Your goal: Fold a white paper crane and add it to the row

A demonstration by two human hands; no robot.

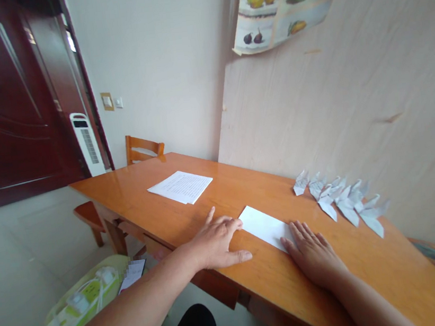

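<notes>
A folded white sheet of paper (pixel 264 226) lies on the orange wooden table (pixel 257 280) near its front edge. My left hand (pixel 217 240) rests flat on the table, fingers stretched out, fingertips touching the paper's left end. My right hand (pixel 313 254) lies flat with fingers together, pressing on the paper's right end. Neither hand grips anything.
A row of several folded paper cranes (pixel 340 197) sits to the right by the wall. A stack of printed sheets (pixel 180 186) lies farther back. A wooden chair (pixel 143 147) stands at the table's far end. A pale green stool with items (pixel 85 298) is on the floor at left.
</notes>
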